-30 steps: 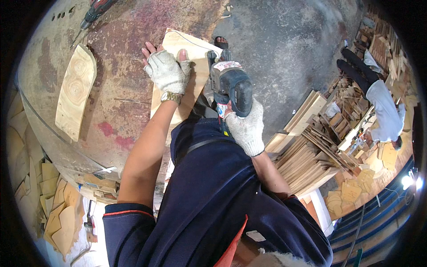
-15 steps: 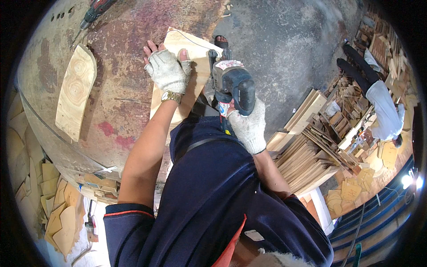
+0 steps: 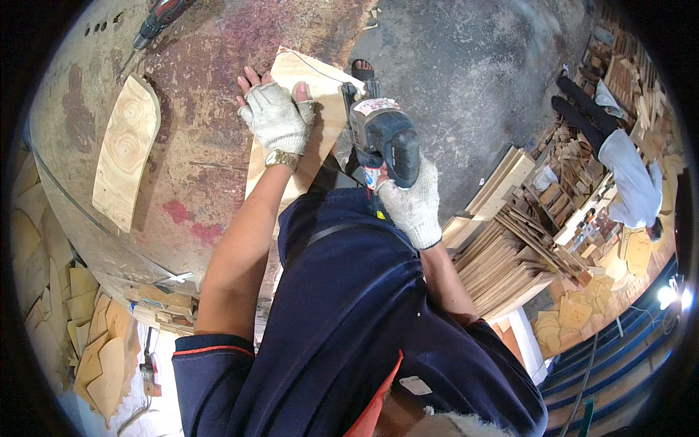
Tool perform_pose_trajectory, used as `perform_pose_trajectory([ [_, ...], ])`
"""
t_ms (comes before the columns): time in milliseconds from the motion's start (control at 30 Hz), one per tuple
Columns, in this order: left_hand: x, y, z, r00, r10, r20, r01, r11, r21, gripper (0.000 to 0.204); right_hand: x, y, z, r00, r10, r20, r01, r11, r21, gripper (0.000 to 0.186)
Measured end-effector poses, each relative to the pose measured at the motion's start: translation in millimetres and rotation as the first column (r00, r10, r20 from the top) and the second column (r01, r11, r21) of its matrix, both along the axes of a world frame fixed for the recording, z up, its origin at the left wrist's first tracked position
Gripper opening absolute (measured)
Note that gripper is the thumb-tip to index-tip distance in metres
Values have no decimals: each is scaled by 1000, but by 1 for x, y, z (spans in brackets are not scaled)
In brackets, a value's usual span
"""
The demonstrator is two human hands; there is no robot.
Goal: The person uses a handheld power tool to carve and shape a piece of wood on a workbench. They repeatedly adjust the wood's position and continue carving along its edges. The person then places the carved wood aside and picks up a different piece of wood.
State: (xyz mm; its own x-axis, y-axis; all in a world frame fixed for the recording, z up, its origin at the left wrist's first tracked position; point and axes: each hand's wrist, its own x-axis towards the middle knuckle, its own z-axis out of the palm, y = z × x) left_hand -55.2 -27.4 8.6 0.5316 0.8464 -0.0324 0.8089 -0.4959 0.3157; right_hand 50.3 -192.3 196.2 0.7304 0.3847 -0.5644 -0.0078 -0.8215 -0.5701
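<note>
1. Head view: upper middle of the frame, a pale wooden board (image 3: 328, 102) lies on the worn surface (image 3: 196, 131).
2. The left hand (image 3: 280, 120), gloved, lies flat across it, clutching nothing!
3. I see the right hand (image 3: 413, 211) wrapped around a dark power saw (image 3: 382, 131) at the board's right edge.
4. Upper left, a curved wooden piece (image 3: 127, 153) lies near a drill (image 3: 155, 25).

From above, near the worktop (image 3: 200, 138), one head-worn fisheye faces down, taking in floor (image 3: 473, 80) beside it.
</note>
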Motion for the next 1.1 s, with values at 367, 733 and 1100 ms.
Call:
perform_pose_trajectory([
  [367,1,0,2,1000,-15,-21,15,999,29,74,17,-12,-8,978,205,-29,-206,975,-80,38],
  [733,1,0,2,998,-7,-66,10,999,38,73,32,-27,-15,937,348,-11,-348,935,-62,55],
  [1100,0,1,2,1000,-13,-25,13,1000,-26,78,55,-3,-3,925,332,-183,-326,943,63,45],
])
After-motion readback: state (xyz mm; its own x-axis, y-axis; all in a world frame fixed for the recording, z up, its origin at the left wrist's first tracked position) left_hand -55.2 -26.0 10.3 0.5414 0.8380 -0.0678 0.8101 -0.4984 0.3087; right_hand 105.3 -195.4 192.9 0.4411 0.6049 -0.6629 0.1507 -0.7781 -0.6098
